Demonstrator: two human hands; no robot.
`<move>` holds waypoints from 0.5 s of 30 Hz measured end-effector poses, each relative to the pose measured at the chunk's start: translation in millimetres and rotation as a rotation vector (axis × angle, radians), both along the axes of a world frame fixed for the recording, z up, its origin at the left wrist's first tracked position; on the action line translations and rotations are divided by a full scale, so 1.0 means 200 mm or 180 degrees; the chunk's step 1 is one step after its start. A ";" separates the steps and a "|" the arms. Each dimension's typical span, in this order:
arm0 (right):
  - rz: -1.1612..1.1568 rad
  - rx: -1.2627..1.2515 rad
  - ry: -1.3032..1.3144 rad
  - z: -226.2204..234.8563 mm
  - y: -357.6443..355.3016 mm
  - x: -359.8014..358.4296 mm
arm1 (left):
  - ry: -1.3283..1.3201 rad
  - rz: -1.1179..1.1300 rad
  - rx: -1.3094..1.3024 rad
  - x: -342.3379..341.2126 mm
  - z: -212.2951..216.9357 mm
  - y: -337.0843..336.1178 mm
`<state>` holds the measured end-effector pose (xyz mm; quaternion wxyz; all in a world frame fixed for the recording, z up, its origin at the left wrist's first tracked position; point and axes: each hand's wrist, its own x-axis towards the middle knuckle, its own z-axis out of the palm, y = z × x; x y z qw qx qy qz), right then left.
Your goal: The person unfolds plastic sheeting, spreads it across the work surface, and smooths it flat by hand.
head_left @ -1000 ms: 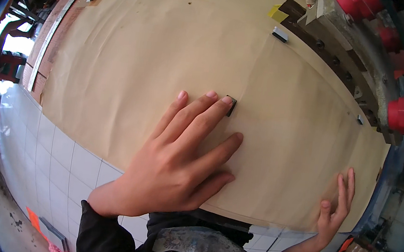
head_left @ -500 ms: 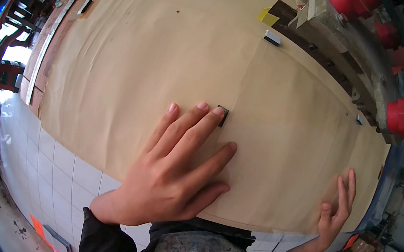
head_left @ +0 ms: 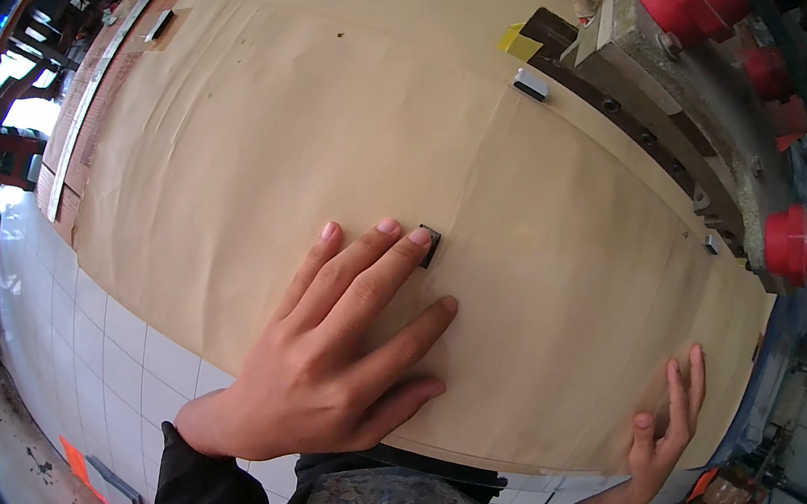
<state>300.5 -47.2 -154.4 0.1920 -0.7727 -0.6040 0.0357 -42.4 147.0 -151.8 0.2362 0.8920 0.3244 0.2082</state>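
Head view shows a small dark square block (head_left: 429, 244) lying on the big sheet of brown paper (head_left: 339, 123), near the sheet's middle, with the left hand (head_left: 339, 365) spread flat and open beside it, index fingertip touching its edge and gripping nothing. Well to the right, the right hand (head_left: 663, 435) rests open on the paper's near corner (fingers straight, also holding nothing). Farther back lie a grey metal block (head_left: 531, 84), a yellow tag (head_left: 517, 40) and a machine rail with red caps (head_left: 797, 245).
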 end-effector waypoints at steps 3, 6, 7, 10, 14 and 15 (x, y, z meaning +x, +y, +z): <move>-0.0044 0.0062 -0.0034 0.02 -0.03 0.01 | -0.0023 -0.0027 0.0037 0.02 0.02 -0.01; -0.0014 0.0084 0.0004 0.02 -0.01 0.02 | -0.0020 0.0008 0.0042 0.02 0.02 0.00; 0.0001 0.0086 0.0011 0.01 -0.01 0.02 | -0.0046 0.0020 0.0050 0.01 0.01 0.00; -0.0006 0.0086 0.0054 0.02 -0.01 0.01 | -0.0020 0.0035 0.0066 0.01 0.01 0.00; 0.0003 0.0084 0.0076 0.02 -0.01 0.00 | -0.0022 0.0062 0.0074 0.01 0.00 -0.01; -0.0007 0.0067 0.0073 0.02 -0.01 0.00 | -0.0009 0.0075 0.0080 0.01 0.01 -0.01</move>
